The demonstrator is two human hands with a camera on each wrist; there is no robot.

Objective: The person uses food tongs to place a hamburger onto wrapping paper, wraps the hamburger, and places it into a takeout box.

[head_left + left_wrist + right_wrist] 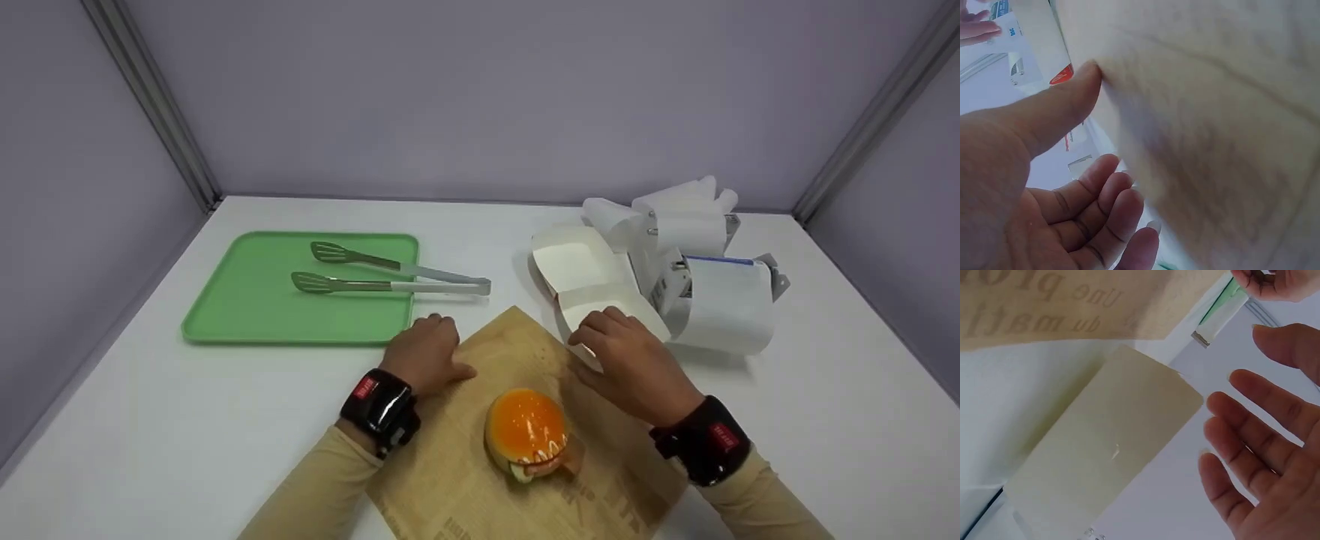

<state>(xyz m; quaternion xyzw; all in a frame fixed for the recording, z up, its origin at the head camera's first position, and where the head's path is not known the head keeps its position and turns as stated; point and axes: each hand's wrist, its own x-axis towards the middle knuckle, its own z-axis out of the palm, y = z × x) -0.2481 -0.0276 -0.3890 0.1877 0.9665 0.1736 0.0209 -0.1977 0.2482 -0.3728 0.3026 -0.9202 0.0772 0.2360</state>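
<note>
A toy-like burger (pixel 529 427) with a glossy orange bun sits on a sheet of brown printed wrapping paper (pixel 457 487), laid cornerwise in front of me. At the paper's upper left edge is my left hand (pixel 426 356); its thumb tip touches the sheet in the left wrist view, with the other fingers loosely bent. Over the upper right edge hovers my right hand (pixel 637 371), fingers relaxed and apart with nothing between them in the right wrist view. Behind it an opened white paper box (pixel 576 259) lies with its lid back; the box's wall (pixel 1106 444) stands near the fingertips.
On the left, a green tray (pixel 240 300) carries the heads of metal tongs (pixel 442 286), whose handles stick out past its right rim. Two white-covered devices (pixel 727 307) stand right of the box. Grey-violet walls enclose the white table (pixel 150 420).
</note>
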